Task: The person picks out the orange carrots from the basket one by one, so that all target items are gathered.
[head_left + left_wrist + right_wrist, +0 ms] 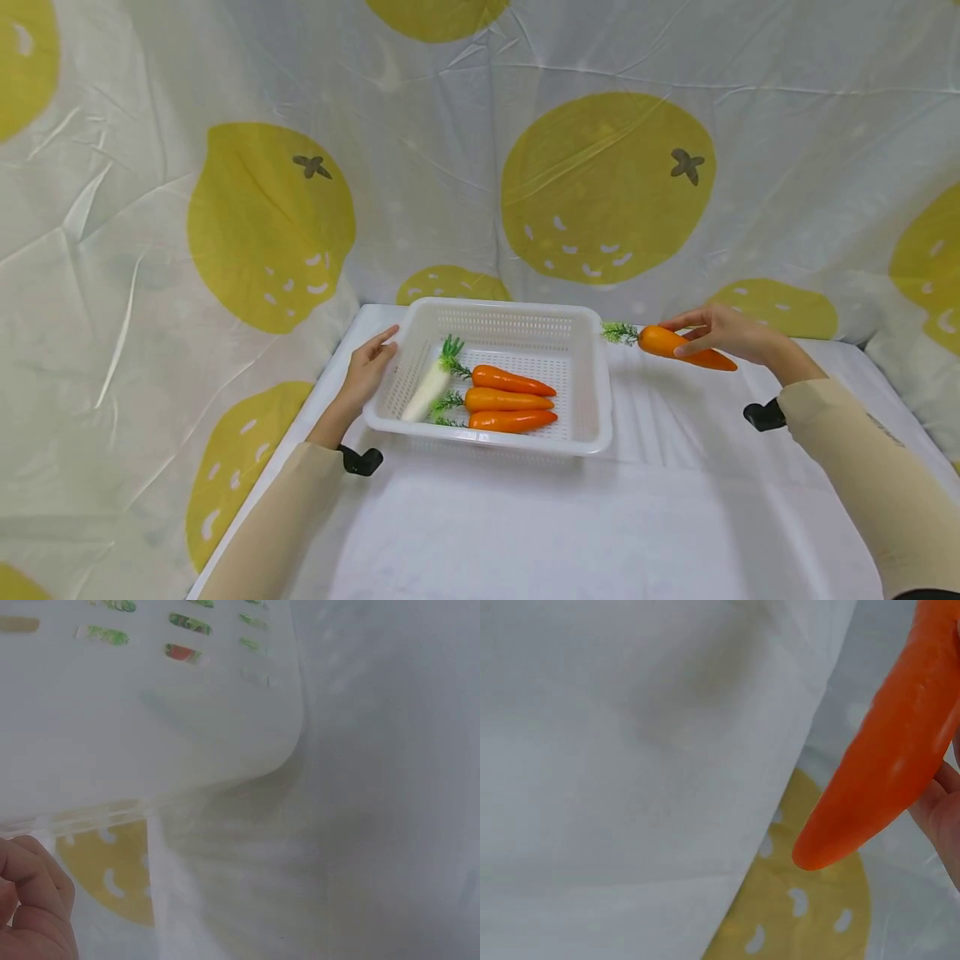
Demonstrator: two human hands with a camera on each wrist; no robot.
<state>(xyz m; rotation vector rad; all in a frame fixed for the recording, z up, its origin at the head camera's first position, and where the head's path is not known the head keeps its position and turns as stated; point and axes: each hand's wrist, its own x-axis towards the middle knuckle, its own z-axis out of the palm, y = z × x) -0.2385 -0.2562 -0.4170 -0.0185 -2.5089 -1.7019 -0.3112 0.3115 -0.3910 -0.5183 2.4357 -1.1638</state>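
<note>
A white perforated basket (600, 417) holds a white radish (429, 390) with green leaves on its left side and several orange carrots (510, 400) lying beside it, tips to the right. My left hand (365, 367) is at the basket's left rim; in the left wrist view its bent fingers (34, 892) show near the basket's edge (225, 750). To the right of the basket, my right hand (723, 332) grips another carrot (660, 340) above the table, its leaves toward the basket's rim. That carrot (885, 765) fills the right side of the right wrist view.
A white cloth covers the table (510, 525). Behind it and at the left hangs a pale curtain (427, 183) with large yellow lemons, meeting the table's back and left edges.
</note>
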